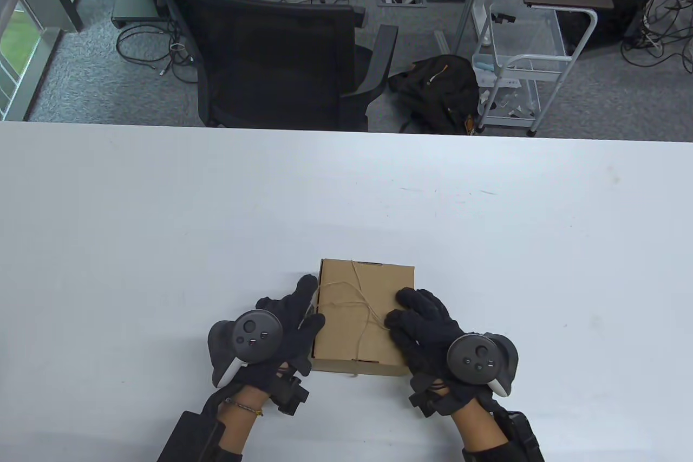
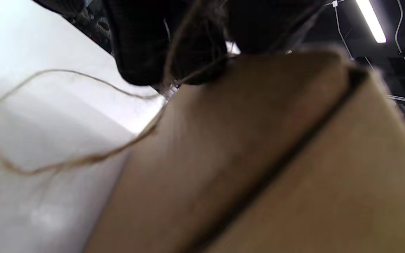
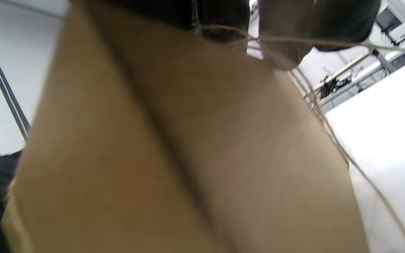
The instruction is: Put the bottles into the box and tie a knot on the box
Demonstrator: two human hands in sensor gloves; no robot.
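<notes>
Box: the closed cardboard box [image 1: 364,318] sits on the white table [image 1: 162,213] at its near edge, between my two hands. No bottles show anywhere, so I judge they are already inside.
Twine: thin twine [image 1: 364,304] crosses the lid, and the strands meet near the lid's right side. A slack loop [image 2: 30,140] hangs off the left side over the table.
Left hand: my left hand [image 1: 281,334] lies against the box's left side, with fingertips [image 2: 142,52] curled at the top edge where the twine passes. Whether I have the strand pinched I cannot tell.
Right hand: my right hand [image 1: 427,329] rests on the lid's right edge, fingers bent over the crossing. The twine runs under my fingertips [image 3: 280,42]; a firm pinch is not clear.
Risk, slack: if I pull with that left loop loose, the knot may set soft and slide off the corner.
Risk, uneven pull: a harder tug from one side could drag the light box across the table.
Risk, snag: the twine could catch on the glove fabric and undo the crossing.
</notes>
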